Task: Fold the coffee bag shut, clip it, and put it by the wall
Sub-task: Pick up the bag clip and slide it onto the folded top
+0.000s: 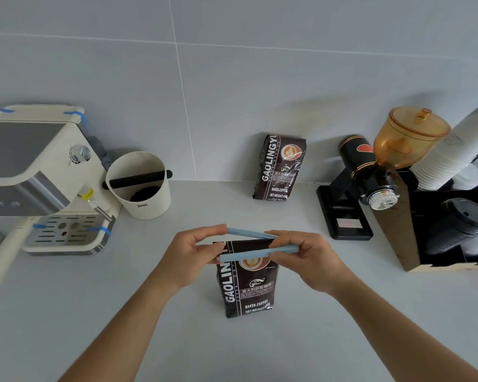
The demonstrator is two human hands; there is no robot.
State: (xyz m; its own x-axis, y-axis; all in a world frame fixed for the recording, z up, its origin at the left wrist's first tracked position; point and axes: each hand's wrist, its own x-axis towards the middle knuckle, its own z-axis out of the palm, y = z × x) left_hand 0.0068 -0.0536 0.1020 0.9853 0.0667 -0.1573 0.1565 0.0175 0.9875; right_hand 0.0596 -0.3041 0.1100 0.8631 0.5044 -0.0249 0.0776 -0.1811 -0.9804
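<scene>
Two bare forearms reach in from the near edge, and both hands meet over the top of the coffee bag (pixel 246 285) standing upright mid-surface (pixel 66 312). The left hand (pixel 189 253) pinches the blue clip (pixel 255 250) at its spread end, fingers curled narrow; the right hand (pixel 307 256) grips the other end, the clip's two bars straddling the bag's top. Farther back, a second bag (pixel 280 168) leans against the wall (pixel 232 92).

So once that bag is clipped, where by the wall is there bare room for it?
Bare counter lies along the wall between the knock box and the second coffee bag, and a narrower strip between that bag and the grinder. The far left, by the espresso machine, and the far right, by the cup holder, are crowded.
</scene>
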